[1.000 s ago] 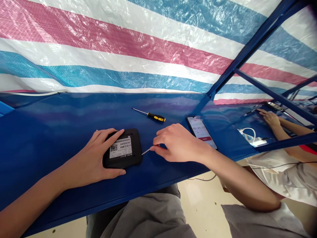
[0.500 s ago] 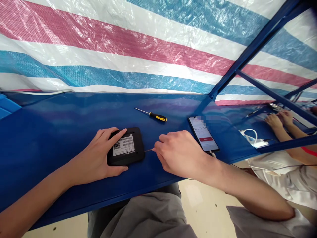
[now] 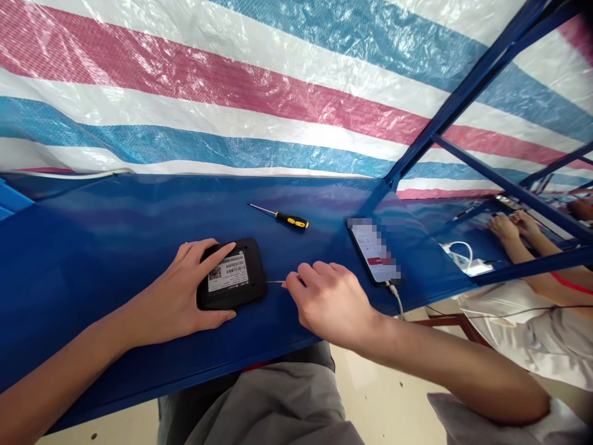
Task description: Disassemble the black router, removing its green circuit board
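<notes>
Here, in the head view, the left hand (image 3: 178,300) curls its fingers around a black labelled device (image 3: 236,275) lying on the blue table (image 3: 115,247). The right hand (image 3: 328,303) pinches a thin rod (image 3: 275,282) (its tip at the device's side); beyond lies a screwdriver (image 3: 291,220).

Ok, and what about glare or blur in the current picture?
Head view: bright glare streaks the striped sheet; head view: blocky pixelation covers part of the phone; head view: the black device shows its label, though the fine print is too small to read.
</notes>
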`<state>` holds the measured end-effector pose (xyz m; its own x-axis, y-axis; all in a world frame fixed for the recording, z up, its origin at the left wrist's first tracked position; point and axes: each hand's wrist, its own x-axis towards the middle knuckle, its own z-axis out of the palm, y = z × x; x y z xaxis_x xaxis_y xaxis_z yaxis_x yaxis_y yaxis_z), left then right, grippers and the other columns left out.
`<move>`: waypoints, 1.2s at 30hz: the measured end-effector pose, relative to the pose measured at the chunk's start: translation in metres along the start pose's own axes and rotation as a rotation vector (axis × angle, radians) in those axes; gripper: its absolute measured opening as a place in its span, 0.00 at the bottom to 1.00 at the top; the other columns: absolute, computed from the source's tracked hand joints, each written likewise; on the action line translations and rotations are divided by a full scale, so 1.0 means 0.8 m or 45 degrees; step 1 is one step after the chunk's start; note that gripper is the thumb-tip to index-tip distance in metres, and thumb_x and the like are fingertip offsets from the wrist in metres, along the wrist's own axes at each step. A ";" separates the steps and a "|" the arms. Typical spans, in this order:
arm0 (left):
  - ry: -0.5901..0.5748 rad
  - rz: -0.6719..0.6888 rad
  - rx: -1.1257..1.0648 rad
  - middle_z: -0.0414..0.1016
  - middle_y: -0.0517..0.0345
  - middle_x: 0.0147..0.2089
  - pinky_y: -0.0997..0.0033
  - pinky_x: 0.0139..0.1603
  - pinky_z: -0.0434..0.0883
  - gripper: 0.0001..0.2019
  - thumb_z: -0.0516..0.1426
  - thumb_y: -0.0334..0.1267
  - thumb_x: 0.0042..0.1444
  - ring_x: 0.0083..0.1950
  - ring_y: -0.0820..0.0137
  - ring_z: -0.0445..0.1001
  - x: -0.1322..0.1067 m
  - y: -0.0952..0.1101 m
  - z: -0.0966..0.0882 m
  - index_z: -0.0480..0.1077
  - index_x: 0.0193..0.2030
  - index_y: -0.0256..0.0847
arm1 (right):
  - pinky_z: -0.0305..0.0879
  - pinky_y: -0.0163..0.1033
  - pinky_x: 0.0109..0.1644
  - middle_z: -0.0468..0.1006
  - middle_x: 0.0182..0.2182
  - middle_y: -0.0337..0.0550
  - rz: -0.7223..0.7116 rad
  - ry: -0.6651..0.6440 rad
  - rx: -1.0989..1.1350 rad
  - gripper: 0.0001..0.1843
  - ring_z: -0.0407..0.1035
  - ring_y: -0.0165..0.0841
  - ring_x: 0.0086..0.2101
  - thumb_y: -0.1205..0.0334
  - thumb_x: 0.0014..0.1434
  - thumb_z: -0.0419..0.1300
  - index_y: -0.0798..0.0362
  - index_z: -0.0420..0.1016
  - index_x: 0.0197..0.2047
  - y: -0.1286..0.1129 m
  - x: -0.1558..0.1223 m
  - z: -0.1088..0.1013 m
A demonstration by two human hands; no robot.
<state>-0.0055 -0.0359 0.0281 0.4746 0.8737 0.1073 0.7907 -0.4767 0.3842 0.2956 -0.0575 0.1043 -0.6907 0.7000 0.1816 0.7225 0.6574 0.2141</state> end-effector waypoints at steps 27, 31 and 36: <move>0.022 -0.045 0.015 0.59 0.43 0.75 0.34 0.71 0.67 0.49 0.62 0.68 0.58 0.76 0.37 0.60 0.004 0.015 -0.004 0.51 0.80 0.54 | 0.40 0.37 0.25 0.82 0.28 0.39 0.593 -0.317 0.490 0.13 0.68 0.29 0.21 0.67 0.76 0.56 0.53 0.75 0.37 -0.048 -0.018 0.024; 0.020 -0.031 0.007 0.59 0.41 0.75 0.33 0.70 0.68 0.48 0.63 0.66 0.58 0.76 0.37 0.60 0.006 0.015 -0.003 0.52 0.79 0.52 | 0.41 0.36 0.25 0.83 0.28 0.40 0.650 -0.258 0.486 0.11 0.72 0.30 0.22 0.68 0.74 0.58 0.53 0.77 0.37 -0.061 -0.019 0.029; 0.040 -0.021 0.003 0.58 0.42 0.75 0.33 0.70 0.69 0.48 0.63 0.66 0.59 0.76 0.37 0.60 0.004 0.010 0.002 0.50 0.80 0.53 | 0.45 0.34 0.24 0.82 0.26 0.39 0.743 -0.005 0.436 0.11 0.73 0.30 0.21 0.72 0.70 0.59 0.53 0.79 0.37 -0.080 -0.027 0.054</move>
<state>0.0030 -0.0373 0.0303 0.4488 0.8842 0.1295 0.7995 -0.4621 0.3837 0.2651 -0.1027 0.0456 -0.1848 0.9677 0.1713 0.9465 0.2222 -0.2340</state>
